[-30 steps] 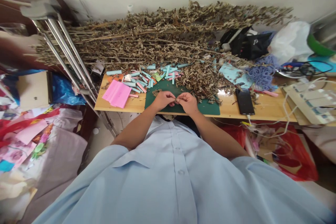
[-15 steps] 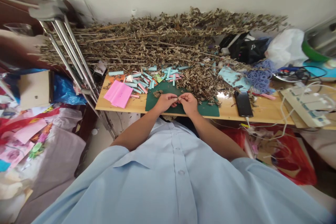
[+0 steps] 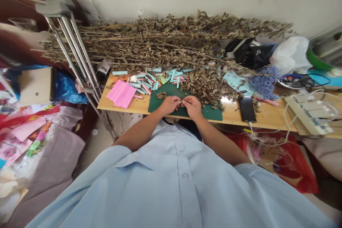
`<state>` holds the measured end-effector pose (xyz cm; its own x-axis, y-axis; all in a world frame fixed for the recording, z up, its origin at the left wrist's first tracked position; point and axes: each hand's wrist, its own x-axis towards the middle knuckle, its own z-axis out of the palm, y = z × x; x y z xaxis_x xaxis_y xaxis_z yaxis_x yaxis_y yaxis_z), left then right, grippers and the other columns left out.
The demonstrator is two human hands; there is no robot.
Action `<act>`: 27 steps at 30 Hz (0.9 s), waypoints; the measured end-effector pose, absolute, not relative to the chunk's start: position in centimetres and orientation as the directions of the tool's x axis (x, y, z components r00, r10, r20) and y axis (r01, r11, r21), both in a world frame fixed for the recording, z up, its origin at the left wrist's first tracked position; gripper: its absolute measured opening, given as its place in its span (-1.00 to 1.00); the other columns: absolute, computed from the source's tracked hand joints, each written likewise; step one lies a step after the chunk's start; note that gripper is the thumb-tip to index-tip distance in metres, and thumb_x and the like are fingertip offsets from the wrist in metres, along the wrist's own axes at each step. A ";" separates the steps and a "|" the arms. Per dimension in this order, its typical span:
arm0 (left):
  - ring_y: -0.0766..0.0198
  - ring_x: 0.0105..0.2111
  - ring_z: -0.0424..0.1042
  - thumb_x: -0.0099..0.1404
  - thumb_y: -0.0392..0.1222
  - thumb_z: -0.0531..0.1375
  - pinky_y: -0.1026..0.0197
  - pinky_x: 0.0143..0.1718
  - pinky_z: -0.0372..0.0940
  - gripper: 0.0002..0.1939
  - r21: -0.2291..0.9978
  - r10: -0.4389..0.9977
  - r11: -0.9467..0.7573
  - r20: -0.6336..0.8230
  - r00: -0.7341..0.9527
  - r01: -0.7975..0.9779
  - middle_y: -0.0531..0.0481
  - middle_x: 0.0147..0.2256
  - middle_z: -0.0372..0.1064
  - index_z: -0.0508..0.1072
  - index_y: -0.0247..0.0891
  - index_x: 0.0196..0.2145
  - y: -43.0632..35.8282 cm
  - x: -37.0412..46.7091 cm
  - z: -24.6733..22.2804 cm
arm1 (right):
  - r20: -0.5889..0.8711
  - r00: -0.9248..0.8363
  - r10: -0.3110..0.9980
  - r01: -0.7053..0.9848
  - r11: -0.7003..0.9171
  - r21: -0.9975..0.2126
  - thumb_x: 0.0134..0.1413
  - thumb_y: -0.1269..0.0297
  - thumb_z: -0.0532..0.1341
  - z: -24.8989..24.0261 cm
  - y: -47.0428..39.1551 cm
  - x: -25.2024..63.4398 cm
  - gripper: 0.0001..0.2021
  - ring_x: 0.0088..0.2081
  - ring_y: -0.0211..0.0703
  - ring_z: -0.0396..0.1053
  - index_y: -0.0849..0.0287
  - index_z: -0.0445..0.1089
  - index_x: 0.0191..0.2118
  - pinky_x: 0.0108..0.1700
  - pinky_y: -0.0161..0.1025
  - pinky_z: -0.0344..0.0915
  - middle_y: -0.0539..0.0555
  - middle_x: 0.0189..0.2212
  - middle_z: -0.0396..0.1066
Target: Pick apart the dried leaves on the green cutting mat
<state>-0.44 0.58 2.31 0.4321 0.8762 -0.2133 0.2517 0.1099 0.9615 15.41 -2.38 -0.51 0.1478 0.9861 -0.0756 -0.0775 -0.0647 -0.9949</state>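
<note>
Above the near edge of a green mat [image 3: 213, 114], my left hand [image 3: 170, 104] and my right hand [image 3: 192, 106] meet fingertip to fingertip. Both are closed in a pinch; whatever lies between the fingers is too small to make out. A little clump of crumbled dried leaves [image 3: 161, 95] lies on the mat just beyond my left hand. Past my right hand, a heap of dried leaves [image 3: 204, 87] spreads over the mat's far right part. Small blue and pink paper rolls [image 3: 141, 86] are scattered behind the mat, with a stack of pink paper [image 3: 121, 93] to the left.
Long dried leafy stalks [image 3: 149, 46] fill the back of the wooden table [image 3: 229, 118] along the wall. Metal crutches [image 3: 76, 48] lean at the left. To the right are a plugged-in phone [image 3: 247, 108], blue yarn [image 3: 264, 82] and a power strip [image 3: 307, 112] with cables.
The camera view has shifted slightly. My hands stay together over the mat, with only small finger movement; the things on the table lie as before.
</note>
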 end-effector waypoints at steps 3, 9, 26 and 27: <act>0.45 -0.64 0.35 0.30 -0.28 0.13 0.42 -0.64 0.19 -0.88 0.965 0.855 0.129 -0.225 0.468 0.228 0.06 -0.55 0.36 0.43 -0.36 -0.36 0.7 -0.6 2.0 | -0.150 0.086 0.985 -0.182 -0.132 -0.974 -0.18 0.17 0.41 -0.2 -2.1 15.9 -0.70 -0.51 -0.25 0.43 0.11 0.35 -0.32 -0.34 -0.20 0.46 -0.08 -0.47 0.45; 0.45 -0.61 0.38 0.29 -0.26 0.19 0.41 -0.61 0.24 -0.89 0.968 0.862 0.216 -0.252 0.439 0.132 0.04 -0.52 0.39 0.42 -0.38 -0.33 0.6 -1.1 2.3 | -0.214 0.054 0.975 -0.306 -0.188 -0.933 -0.25 0.16 0.47 0.6 -1.9 16.8 -0.64 -0.50 -0.26 0.44 0.10 0.38 -0.30 -0.38 -0.27 0.44 -0.09 -0.48 0.46; 0.35 -0.53 0.47 0.24 -0.21 0.29 0.31 -0.49 0.40 -0.78 0.959 0.866 0.283 -0.269 0.421 0.029 -0.11 -0.44 0.50 0.49 -0.45 -0.23 0.7 -1.0 2.0 | -0.044 0.133 0.990 -0.015 -0.043 -0.999 -0.12 0.14 0.37 -0.4 -2.3 14.9 -0.69 -0.48 -0.20 0.42 0.13 0.38 -0.24 -0.31 -0.14 0.45 -0.03 -0.45 0.46; 0.35 -0.53 0.47 0.22 -0.23 0.30 0.31 -0.48 0.40 -0.78 0.960 0.868 0.278 -0.265 0.420 0.032 -0.11 -0.45 0.50 0.48 -0.45 -0.22 0.7 -1.0 2.0 | -0.045 0.135 0.990 -0.012 -0.044 -0.999 -0.11 0.13 0.36 -0.4 -2.3 14.9 -0.69 -0.48 -0.20 0.42 0.13 0.37 -0.24 -0.32 -0.15 0.45 -0.02 -0.44 0.46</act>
